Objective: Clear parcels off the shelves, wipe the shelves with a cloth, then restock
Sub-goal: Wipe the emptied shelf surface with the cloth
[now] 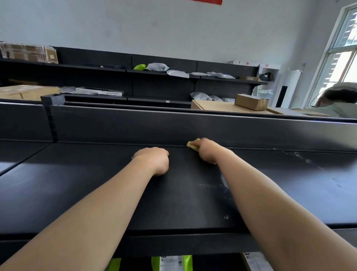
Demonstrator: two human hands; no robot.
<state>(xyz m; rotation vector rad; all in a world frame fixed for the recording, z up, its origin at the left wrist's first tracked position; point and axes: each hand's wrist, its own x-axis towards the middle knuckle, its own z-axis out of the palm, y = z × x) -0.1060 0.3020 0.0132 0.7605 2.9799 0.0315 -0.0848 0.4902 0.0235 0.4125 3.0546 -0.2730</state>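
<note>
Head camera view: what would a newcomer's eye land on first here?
On a wide, dark shelf the right hand presses a yellow cloth against the back edge, while the left hand rests beside it. White smears streak the shelf to the right. Behind, grey and green parcels lie on the far shelves.

1. Pale grey-blue wall [173, 29] runs across the far side ahead of me.
2. Red strip [207, 1] on that wall, at the very top of my view. It is cut off, so I can't tell what it is.
3. White-framed window [328, 58] to my right, with several panes and bright daylight.
4. Tall white unit [289, 85] stands in the corner near the window, with a dark vertical slot low on its front.
5. A person [340, 96] at my far right, below the window: dark hair, grey-green top, mostly cut off.
6. White panel with red characters [266, 65] left of the unit, too small to read.
</note>
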